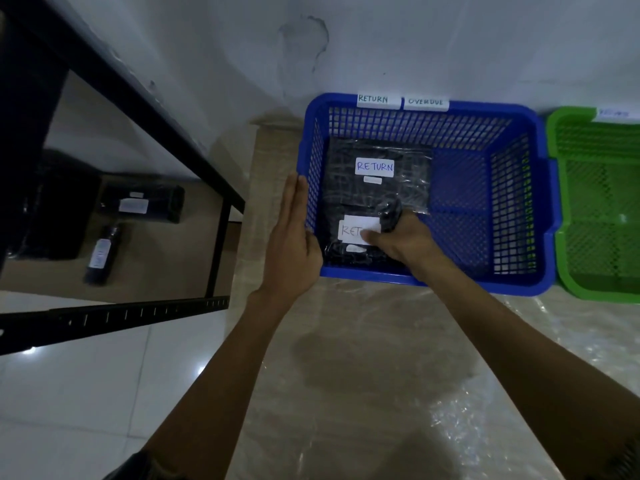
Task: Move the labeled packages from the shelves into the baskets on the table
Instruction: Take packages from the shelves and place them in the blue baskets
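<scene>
A blue basket (pixel 519 237) tagged RETURN and OVERDUE stands on the table. Inside it lies a black package (pixel 381 157) with a white RETURN label. In front of that one, at the basket's near left corner, my right hand (pixel 398 242) grips a second black package (pixel 349 252) whose RETURN label is partly hidden by my fingers. My left hand (pixel 292 244) has straight fingers pressed flat against the outside of the basket's left wall. Two more labeled black packages lie on a lower shelf at the left: a boxy one (pixel 142 204) and a bottle-shaped one (pixel 102 256).
A green basket (pixel 595 209) with a blurred tag stands right of the blue one. The black metal shelf frame (pixel 138 313) fills the left side. The table (pixel 363 375) has a glossy plastic cover, and a white wall rises behind it.
</scene>
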The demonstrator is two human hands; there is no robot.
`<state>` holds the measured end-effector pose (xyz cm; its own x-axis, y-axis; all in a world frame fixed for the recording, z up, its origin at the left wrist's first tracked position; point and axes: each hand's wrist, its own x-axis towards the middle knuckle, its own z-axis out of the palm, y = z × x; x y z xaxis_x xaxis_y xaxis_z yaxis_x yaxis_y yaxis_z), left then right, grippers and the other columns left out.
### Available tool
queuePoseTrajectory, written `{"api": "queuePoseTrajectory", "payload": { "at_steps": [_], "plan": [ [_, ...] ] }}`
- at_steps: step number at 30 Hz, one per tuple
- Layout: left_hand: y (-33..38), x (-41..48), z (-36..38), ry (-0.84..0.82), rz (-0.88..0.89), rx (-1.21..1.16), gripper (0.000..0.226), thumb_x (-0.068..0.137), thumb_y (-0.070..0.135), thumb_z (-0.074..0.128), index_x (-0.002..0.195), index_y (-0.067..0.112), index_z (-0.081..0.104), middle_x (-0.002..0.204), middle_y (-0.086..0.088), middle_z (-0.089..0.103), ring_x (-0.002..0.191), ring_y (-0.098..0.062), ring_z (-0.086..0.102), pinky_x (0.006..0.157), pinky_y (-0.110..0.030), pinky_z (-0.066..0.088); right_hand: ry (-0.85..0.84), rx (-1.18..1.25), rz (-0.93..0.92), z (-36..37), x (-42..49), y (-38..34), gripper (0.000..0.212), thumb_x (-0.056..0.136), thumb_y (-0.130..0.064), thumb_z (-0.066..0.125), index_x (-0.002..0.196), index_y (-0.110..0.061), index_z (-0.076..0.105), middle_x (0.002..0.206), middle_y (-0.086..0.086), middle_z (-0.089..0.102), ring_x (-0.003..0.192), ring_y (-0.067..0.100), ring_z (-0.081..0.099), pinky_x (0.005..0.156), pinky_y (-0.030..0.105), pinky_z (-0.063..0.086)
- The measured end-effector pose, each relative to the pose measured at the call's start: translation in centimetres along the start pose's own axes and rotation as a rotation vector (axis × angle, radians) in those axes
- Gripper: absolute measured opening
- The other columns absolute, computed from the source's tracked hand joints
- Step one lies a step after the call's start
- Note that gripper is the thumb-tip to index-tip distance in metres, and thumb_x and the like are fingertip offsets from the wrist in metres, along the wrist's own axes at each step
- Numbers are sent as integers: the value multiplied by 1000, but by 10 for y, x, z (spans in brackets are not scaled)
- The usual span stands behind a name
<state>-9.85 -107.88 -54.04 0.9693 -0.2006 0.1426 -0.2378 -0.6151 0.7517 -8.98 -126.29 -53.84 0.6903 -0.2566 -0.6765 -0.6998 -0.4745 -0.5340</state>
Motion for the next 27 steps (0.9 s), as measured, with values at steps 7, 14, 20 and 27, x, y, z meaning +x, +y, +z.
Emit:
{"api": "queuePoseTrajectory", "payload": {
  "at_steps": [7, 14, 20, 27],
  "plan": [
    [-4, 0, 1, -19, -25, 58, 74, 87, -8, 41, 152, 10, 12, 161, -3, 5, 133, 22, -5, 98, -14, 37, 80, -567, -35, -9, -21, -6, 86, 78, -64, 60, 132, -3, 34, 127, 17, 54, 114, 33, 55, 83, 39, 47],
    [-4, 3, 2, -16, 28, 112, 73, 83, -8, 42, 150, 0, 14, 160, -15, 8, 135, 9, 0, 96, 6, 19, 107, -597, -399, 18, -40, -9, 48, 88, -48, 56, 129, -22, 53, 136, 14, 40, 125, 35, 37, 95, 50, 46],
    [-1, 1, 3, -5, 13, 84, 78, 80, -9, 40, 151, 3, 12, 161, -11, 6, 137, 7, 1, 79, 5, 34, 48, -587, -430, 18, -35, -3, 50, 89, -57, 46, 126, -26, 60, 133, 9, 41, 126, 32, 32, 104, 42, 39],
    [2, 1, 6, -17, -50, 87, 82, 80, -11, 40, 152, 10, 9, 161, -5, 3, 135, 9, 2, 68, 3, 39, 6, -629, -472, 15, -42, 2, 80, 78, -77, 18, 131, -29, 55, 138, 9, 37, 130, 31, 31, 106, 46, 37]
  ]
}}
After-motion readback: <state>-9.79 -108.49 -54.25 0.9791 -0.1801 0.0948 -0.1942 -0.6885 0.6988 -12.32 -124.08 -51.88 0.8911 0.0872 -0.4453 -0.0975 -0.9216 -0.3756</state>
